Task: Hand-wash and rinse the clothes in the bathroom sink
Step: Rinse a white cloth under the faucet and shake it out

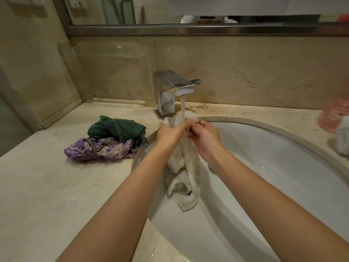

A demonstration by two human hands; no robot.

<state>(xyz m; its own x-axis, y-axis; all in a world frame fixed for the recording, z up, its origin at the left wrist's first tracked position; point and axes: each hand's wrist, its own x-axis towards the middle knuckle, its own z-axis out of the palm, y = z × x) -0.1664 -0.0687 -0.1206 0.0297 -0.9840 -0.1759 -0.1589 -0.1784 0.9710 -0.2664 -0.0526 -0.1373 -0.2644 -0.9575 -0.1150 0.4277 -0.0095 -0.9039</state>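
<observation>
A wet white garment (186,178) hangs over the white sink (283,167), its top end held up under the water running from the chrome faucet (174,87). My left hand (171,132) grips the top of the garment from the left. My right hand (204,135) pinches the same top end from the right, close against the left hand. The lower part of the cloth dangles into the basin. On the counter left of the sink lie a dark green towel (117,129) and a purple patterned garment (98,150).
The beige marble counter (47,186) surrounds the sink. A clear acrylic stand (113,76) leans on the back wall, under a mirror's frame. At the right edge sit a pink object (334,116) and a white cloth (342,137), both blurred.
</observation>
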